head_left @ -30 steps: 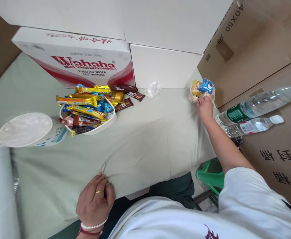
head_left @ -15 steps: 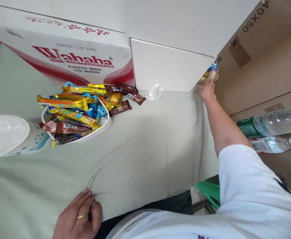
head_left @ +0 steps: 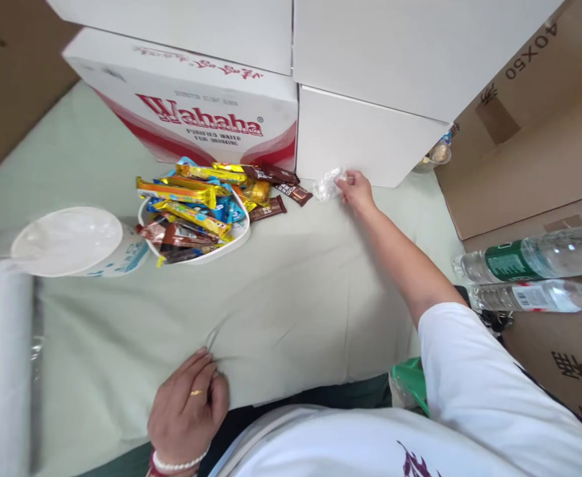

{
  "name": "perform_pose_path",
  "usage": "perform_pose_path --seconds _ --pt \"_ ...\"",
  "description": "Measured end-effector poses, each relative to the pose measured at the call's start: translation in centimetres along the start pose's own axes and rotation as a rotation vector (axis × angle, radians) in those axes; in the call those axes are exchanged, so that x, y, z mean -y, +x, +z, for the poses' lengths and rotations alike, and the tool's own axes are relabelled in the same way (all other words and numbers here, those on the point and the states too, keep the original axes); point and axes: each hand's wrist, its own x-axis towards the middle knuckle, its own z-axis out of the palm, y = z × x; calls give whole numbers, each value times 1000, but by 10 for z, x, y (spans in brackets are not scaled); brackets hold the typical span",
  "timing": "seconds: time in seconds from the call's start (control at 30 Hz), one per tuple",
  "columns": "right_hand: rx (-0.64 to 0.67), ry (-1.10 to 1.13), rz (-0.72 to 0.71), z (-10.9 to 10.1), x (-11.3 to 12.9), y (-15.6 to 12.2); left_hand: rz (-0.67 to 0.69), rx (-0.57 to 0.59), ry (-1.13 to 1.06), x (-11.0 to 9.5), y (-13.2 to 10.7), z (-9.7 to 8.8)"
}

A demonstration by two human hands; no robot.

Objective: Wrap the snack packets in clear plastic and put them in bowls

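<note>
My right hand [head_left: 356, 191] reaches forward, thumb and fingers closed on the right edge of a crumpled clear plastic wrapper [head_left: 327, 185], which lies on the cloth against the white box. My left hand [head_left: 191, 397] lies on the light green cloth [head_left: 281, 291] near the front edge, fingers loosely bent, holding nothing that I can see. To the left of the wrapper are dark brown cocoa bars [head_left: 293, 193]. Beyond them stands a white basket [head_left: 238, 245] heaped with yellow, blue and brown snack packets [head_left: 191, 193].
A white tub [head_left: 122, 255] stands left of the basket, with a whitish roll [head_left: 2, 371] nearer me. Behind are a Wahaba-style printed carton [head_left: 206, 122] and a white box [head_left: 355, 132]. Brown cartons [head_left: 520, 172], a green-labelled bottle [head_left: 512, 260] and a smaller bottle [head_left: 534, 296] occupy the right.
My right hand has come back from the packets in the far right corner and moved left to the crumpled wrapper. My left hand stays on the cloth. The view has shifted left.
</note>
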Motion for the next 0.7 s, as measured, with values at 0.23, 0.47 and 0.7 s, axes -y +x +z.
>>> perform_pose_path --seconds 0.23,0.47,0.7 --pt "241 578 116 16 48 -119 -465 -46 -483 -19 8 -13" --pt "379 510 -8 -3 49 -269 -1250 256 -1407 -74 70 -4" --pt "460 324 -224 -20 59 -333 -1546 241 -1616 -95 91 17"
